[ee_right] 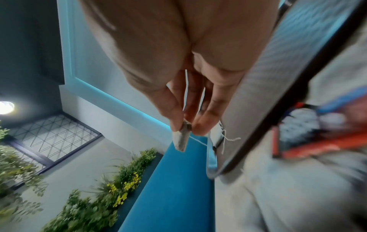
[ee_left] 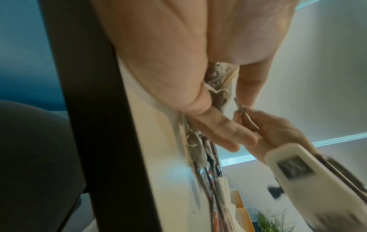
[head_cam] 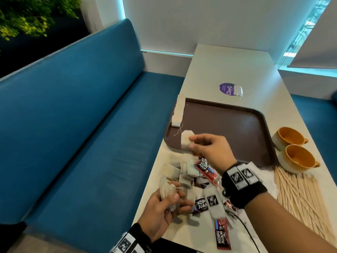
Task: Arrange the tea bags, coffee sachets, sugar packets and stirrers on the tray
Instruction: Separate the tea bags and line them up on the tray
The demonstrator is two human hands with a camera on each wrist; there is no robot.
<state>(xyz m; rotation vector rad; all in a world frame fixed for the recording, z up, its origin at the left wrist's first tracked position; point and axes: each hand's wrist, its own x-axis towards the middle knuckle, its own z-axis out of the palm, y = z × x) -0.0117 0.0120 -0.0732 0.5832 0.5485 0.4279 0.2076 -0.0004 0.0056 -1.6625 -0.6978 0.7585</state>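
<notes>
My right hand (head_cam: pixel 193 143) pinches one white tea bag (head_cam: pixel 185 138) between thumb and fingers, above the near left corner of the brown tray (head_cam: pixel 237 128). The right wrist view shows that tea bag (ee_right: pixel 181 139) edge-on under the fingertips. A row of tea bags (head_cam: pixel 178 114) lies along the tray's left rim. My left hand (head_cam: pixel 173 198) grips a bunch of tea bags (head_cam: pixel 166 189) at the table's near left edge; the left wrist view shows the bunch (ee_left: pixel 218 87) between its fingers. Loose tea bags (head_cam: pixel 175 170) and red coffee sachets (head_cam: pixel 206 168) lie heaped between my hands.
Wooden stirrers (head_cam: pixel 300 196) lie spread at the right of the table. Two orange-lined cups (head_cam: pixel 291 148) stand right of the tray. A purple sticker and a clear packet (head_cam: pixel 231 89) lie beyond the tray. A blue bench (head_cam: pixel 82 125) runs along the left.
</notes>
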